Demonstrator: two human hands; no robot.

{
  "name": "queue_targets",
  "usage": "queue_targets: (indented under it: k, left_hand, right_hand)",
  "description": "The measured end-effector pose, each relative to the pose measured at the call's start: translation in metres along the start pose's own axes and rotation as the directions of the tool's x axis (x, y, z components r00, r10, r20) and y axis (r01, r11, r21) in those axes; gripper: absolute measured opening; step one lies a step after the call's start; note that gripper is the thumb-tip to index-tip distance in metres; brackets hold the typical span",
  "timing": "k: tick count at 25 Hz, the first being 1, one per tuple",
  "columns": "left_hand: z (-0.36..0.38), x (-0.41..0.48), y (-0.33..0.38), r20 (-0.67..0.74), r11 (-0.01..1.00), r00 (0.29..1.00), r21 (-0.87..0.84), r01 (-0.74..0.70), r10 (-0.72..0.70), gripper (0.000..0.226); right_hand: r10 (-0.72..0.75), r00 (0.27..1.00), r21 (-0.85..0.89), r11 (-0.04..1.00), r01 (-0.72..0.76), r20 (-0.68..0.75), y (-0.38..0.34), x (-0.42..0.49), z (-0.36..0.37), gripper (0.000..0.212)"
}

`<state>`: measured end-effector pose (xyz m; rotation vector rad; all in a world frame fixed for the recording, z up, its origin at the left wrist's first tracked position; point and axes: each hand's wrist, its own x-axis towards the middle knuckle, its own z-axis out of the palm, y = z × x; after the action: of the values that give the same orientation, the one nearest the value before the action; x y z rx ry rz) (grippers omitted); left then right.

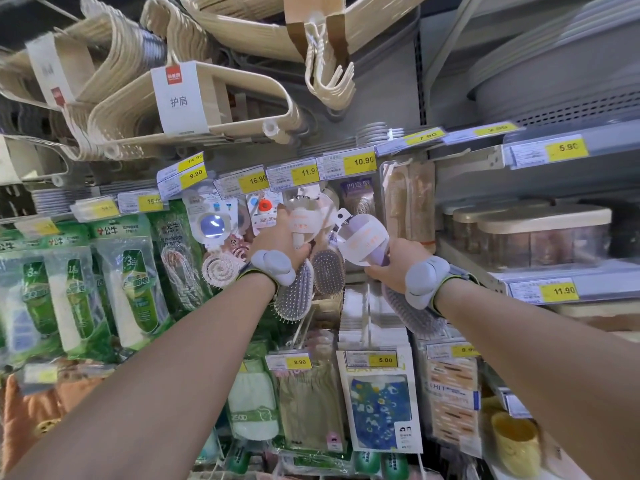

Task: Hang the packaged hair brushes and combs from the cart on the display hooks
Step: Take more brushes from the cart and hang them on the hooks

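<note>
Head view looks up a grey metal store shelving wall (398, 81) hung with goods, largest first: bundles of cream plastic clothes hangers (145, 109) fill the upper left, grey plastic basins (561, 81) sit top right, and clear lidded storage boxes (530, 233) stand on the right-hand shelf. Green-packaged power strips (135, 289) hang at left, and flat packets of cloths (379, 407) hang below the middle. Yellow price tags (362, 161) run along the shelf edges.

Both bare forearms reach up to the middle hooks, each wrist wearing a grey strapped device (424, 282).

The left hand (277, 244) is clamped on a white-carded hair brush (296, 292) whose card top lies against the hook area under the 11.90 tag; its long axis runs near upright, bristled oval head pointing down and a little left below the wrist.

The right hand (394, 261) is closed around a lilac-carded hair brush (360, 237), held just beside the first, apart from the hook. Its card end with the hang hole tilts up and left; its bristled head points down and right, partly hidden behind the wrist.

A brown-backed oval brush (327, 271) hangs between the two hands.
</note>
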<state>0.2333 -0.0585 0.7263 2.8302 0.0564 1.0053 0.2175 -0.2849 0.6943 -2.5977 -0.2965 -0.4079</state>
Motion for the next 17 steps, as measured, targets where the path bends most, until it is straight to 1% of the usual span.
queue_targets:
  k: [3, 8, 10, 13, 15, 17]
  left_hand:
    - [0.002, 0.011, 0.010, 0.046, 0.999, 0.999, 0.025, 0.027, -0.028, 0.072]
    - [0.009, 0.027, 0.019, 0.073, 0.998, 0.996, 0.050, 0.042, -0.046, 0.060]
    - [0.009, 0.033, 0.022, 0.122, 0.994, 0.990, 0.089, 0.062, -0.072, 0.050]
    - [0.010, 0.038, 0.021, 0.170, 0.992, 0.979, 0.069, 0.102, -0.112, 0.041]
    - [0.011, 0.033, 0.022, 0.165, 0.995, 0.981, 0.044, 0.093, -0.099, 0.049]
    - [0.009, 0.028, 0.021, 0.152, 0.995, 0.983, 0.021, 0.097, -0.099, 0.074]
  right_hand:
    - [0.016, 1.000, 0.032, 0.999, -0.016, 0.008, 0.006, 0.005, -0.001, 0.021]
    - [0.016, 1.000, 0.059, 0.998, -0.016, 0.005, 0.007, 0.011, -0.001, 0.021]
    - [0.014, 1.000, 0.066, 0.998, -0.015, 0.009, 0.007, 0.012, 0.000, 0.019]
    - [0.004, 1.000, 0.062, 0.998, -0.004, 0.001, 0.007, 0.012, 0.002, 0.020]
    - [0.002, 1.000, 0.058, 0.998, -0.003, 0.005, 0.009, 0.011, 0.004, 0.023]
    - [0.012, 1.000, 0.000, 1.000, -0.012, 0.022, 0.009, 0.010, 0.007, 0.028]
